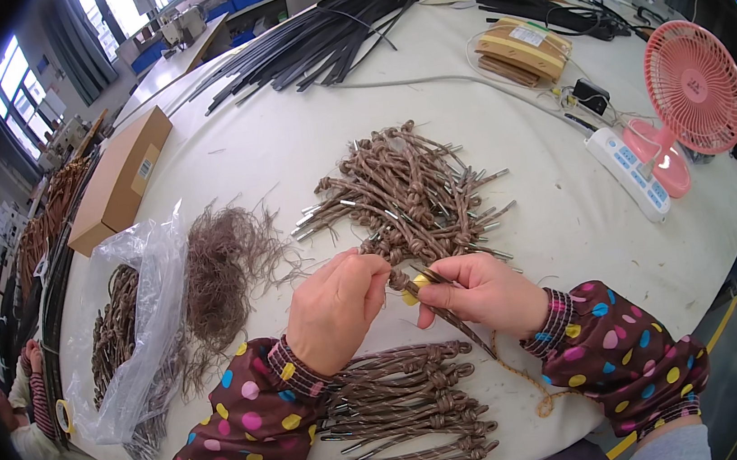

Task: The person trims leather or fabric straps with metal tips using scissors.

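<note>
Over the middle of the white table, my left hand (334, 311) is closed in a pinch at the end of a brown knotted cord (400, 279). My right hand (489, 293) grips dark thread snips (453, 316), their tips against the cord beside the knot. Something yellow (410, 291) shows by my right fingertips. A thin tan string (519, 369) trails from the snips' lower end. Just beyond my hands lies a loose heap of knotted brown cords (414, 188) with metal tips. Nearer me, several similar cords (411, 407) lie in a neat row.
To the left sit a tangle of brown thread scraps (221, 274), a clear plastic bag (147, 319) of cords and a cardboard box (121, 176). At right are a pink fan (695, 86) and a white power strip (627, 171). Black strips (320, 40) lie at the back.
</note>
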A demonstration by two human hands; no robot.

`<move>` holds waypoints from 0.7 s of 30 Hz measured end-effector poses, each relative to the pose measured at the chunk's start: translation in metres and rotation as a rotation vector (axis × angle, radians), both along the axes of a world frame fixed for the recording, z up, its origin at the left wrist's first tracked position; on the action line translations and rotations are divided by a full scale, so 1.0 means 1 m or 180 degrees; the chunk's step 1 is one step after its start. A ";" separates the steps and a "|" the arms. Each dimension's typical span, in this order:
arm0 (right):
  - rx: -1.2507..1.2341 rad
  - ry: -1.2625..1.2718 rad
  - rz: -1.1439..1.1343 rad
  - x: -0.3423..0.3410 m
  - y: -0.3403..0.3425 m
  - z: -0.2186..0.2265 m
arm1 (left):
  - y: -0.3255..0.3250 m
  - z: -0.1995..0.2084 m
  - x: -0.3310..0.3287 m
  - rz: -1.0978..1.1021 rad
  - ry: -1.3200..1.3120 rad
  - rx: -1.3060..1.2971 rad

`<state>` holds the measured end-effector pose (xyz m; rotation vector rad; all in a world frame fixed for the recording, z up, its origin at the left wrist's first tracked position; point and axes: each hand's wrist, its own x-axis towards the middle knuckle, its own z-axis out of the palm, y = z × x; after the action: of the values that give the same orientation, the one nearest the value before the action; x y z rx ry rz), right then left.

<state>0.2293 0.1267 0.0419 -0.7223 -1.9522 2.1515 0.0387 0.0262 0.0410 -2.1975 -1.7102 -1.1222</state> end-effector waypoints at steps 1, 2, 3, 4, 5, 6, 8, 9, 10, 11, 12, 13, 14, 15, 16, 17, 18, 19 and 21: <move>0.0002 -0.0002 -0.0002 0.000 -0.001 -0.004 | -0.001 0.000 0.002 0.0012 -0.0075 -0.0025; 0.0227 0.0241 -0.0146 -0.001 -0.002 -0.010 | -0.001 0.000 0.003 0.0023 -0.0151 -0.0049; 0.0453 0.0485 -0.0291 -0.001 -0.002 -0.013 | 0.001 0.000 0.002 0.0020 -0.0155 -0.0045; 0.0465 0.0477 -0.0291 0.001 -0.004 -0.003 | 0.002 0.000 -0.001 -0.0084 -0.0059 0.0133; 0.1330 0.0143 -0.0430 0.003 -0.006 0.014 | 0.004 0.000 -0.004 -0.0172 0.0041 0.0299; 0.2195 -0.0196 -0.0566 0.004 -0.006 0.026 | 0.005 0.000 -0.005 -0.0158 0.0037 0.0298; 0.2669 -0.0177 -0.0590 0.005 -0.004 0.033 | 0.005 0.001 -0.006 -0.0192 0.0255 0.0352; 0.3143 -0.0156 -0.0617 0.004 -0.003 0.035 | 0.004 0.001 -0.006 -0.0184 0.0255 0.0352; 0.3146 -0.0165 -0.0624 0.003 -0.001 0.035 | 0.005 0.001 -0.006 -0.0209 0.0273 0.0352; 0.3680 -0.0035 -0.0511 0.000 0.002 0.035 | 0.005 0.000 -0.005 -0.0232 0.0292 0.0351; 0.4211 0.0099 -0.0389 -0.002 0.003 0.035 | 0.005 0.000 -0.005 -0.0239 0.0287 0.0353; 0.4214 0.0103 -0.0386 -0.004 0.003 0.038 | 0.005 0.000 -0.006 -0.0238 0.0303 0.0328; 0.4382 -0.0043 -0.0297 -0.006 0.003 0.042 | 0.004 0.000 -0.006 -0.0237 0.0319 0.0303; 0.4547 -0.0191 -0.0206 -0.008 0.003 0.045 | 0.004 0.000 -0.007 -0.0232 0.0320 0.0304; 0.4551 -0.0192 -0.0203 -0.009 0.003 0.047 | 0.003 0.001 -0.006 -0.0228 0.0367 0.0281; 0.4761 -0.0179 -0.0135 -0.009 0.003 0.048 | 0.003 0.001 -0.006 -0.0223 0.0414 0.0256; 0.4969 -0.0165 -0.0065 -0.010 0.003 0.050 | 0.003 0.001 -0.006 -0.0221 0.0412 0.0258; 0.4966 -0.0163 -0.0059 -0.011 0.003 0.053 | 0.002 0.001 -0.006 -0.0238 0.0473 0.0260; 0.5285 -0.0185 0.0108 -0.012 0.003 0.057 | 0.001 0.001 -0.006 -0.0249 0.0534 0.0255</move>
<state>0.2171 0.1299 0.0989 -0.3253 -2.7199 -0.0047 0.0324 0.0271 0.0418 -2.2559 -1.4986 -0.9734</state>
